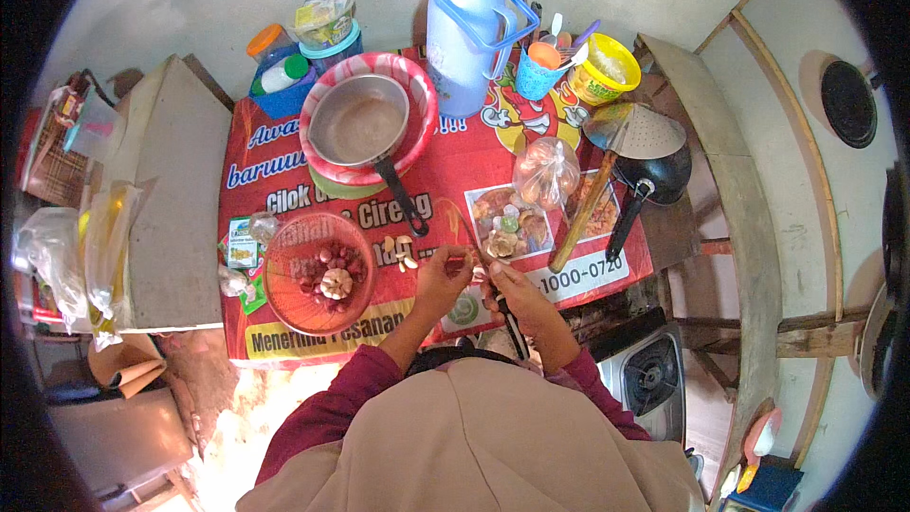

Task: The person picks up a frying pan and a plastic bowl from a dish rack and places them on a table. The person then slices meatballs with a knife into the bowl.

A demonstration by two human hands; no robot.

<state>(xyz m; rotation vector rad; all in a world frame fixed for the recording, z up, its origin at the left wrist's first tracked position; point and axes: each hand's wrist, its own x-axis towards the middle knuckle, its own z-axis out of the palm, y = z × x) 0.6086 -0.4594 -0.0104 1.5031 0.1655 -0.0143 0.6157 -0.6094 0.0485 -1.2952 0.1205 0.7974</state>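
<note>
My right hand (522, 299) is closed around a knife (513, 327); its dark handle points back toward me and its thin blade points away, to the left. Beside the blade, my left hand (446, 277) has its fingertips pinched on a small pale piece, apparently a garlic clove (477, 273), mostly hidden. Several pale garlic cloves (404, 254) lie on the red printed table cover (455, 188), left of the blade. Farther left, an orange mesh basket (276, 291) holds a garlic bulb (336, 284) and several red shallots (313, 272).
A saucepan (362, 117) sits in a red-and-white basin (425, 96). Behind stand a blue thermos jug (466, 50), a utensil cup (534, 78) and a yellow tub (604, 71). Rightward are a bag of eggs (546, 172), a wooden-handled strainer (633, 131), a black pan (665, 174) and a stove (650, 377).
</note>
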